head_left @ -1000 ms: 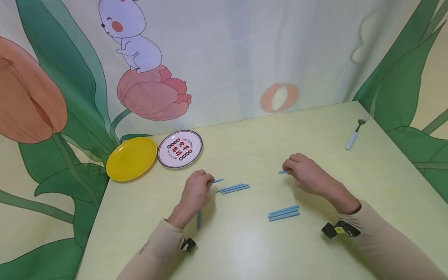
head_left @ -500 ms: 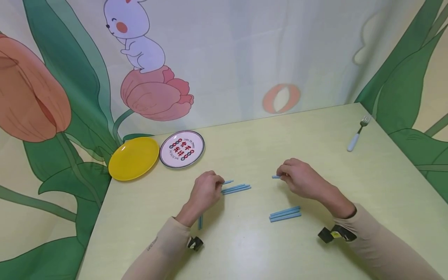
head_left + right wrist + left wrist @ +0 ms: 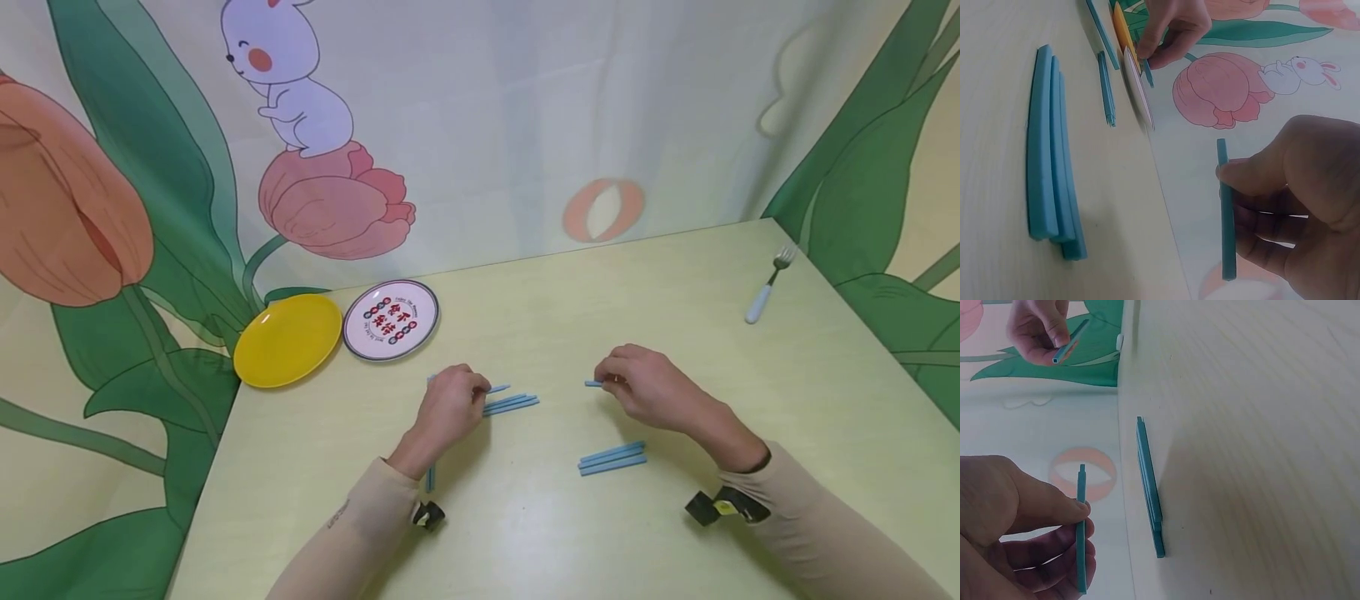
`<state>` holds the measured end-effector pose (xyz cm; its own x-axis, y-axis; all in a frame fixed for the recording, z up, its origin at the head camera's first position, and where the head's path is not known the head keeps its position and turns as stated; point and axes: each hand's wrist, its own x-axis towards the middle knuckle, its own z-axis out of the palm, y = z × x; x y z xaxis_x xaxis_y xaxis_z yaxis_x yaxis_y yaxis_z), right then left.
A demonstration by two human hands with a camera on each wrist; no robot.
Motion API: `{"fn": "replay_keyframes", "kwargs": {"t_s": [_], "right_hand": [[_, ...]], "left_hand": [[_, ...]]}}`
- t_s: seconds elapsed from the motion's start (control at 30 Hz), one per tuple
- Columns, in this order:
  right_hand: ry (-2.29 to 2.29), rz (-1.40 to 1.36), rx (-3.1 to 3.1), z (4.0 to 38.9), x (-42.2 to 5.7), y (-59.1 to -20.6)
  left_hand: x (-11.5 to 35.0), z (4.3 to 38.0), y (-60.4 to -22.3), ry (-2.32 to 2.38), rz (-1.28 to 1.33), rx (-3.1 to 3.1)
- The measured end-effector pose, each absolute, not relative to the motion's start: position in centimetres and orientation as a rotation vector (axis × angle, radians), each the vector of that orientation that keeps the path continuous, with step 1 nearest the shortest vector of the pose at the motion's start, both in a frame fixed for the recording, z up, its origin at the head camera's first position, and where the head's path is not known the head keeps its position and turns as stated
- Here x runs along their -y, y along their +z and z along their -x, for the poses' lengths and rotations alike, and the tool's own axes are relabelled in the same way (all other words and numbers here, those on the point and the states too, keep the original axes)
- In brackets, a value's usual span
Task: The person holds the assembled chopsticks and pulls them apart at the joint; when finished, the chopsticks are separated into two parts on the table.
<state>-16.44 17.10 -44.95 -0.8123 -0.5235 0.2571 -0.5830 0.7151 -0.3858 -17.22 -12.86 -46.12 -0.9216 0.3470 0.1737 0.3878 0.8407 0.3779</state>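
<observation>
Between thumb and fingers, my left hand (image 3: 453,400) pinches a slim blue stick (image 3: 1082,537) that ends in a narrower peg. My right hand (image 3: 641,390) pinches another blue square-sided stick (image 3: 1227,219). Both sticks are held above the table, apart, with a gap between the hands. Close by the left hand lies a group of blue sticks (image 3: 517,403), some with narrow pegged ends. Three thicker blue sticks (image 3: 611,458) lie side by side in front of the right hand. One more blue stick (image 3: 431,478) lies partly hidden beneath my left forearm.
At the back left are a yellow plate (image 3: 288,340) and a white plate with red lettering (image 3: 392,320), side by side. A fork with a pale handle (image 3: 759,303) lies at the far right. A printed curtain (image 3: 495,125) hangs along the table's back edge.
My left hand has moved right with its stick, over the near group's left end. My right hand has come slightly left and nearer, so the two sticks are closer together.
</observation>
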Motion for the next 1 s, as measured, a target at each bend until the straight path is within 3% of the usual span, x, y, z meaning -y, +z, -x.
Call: {"fn": "replay_keyframes", "kwargs": {"t_s": [1.0], "right_hand": [[0.734,-1.025,2.808,15.5,-17.7,-45.4]], "left_hand": [[11.9,18.5,-47.2,-0.594,0.665,2.962]]}}
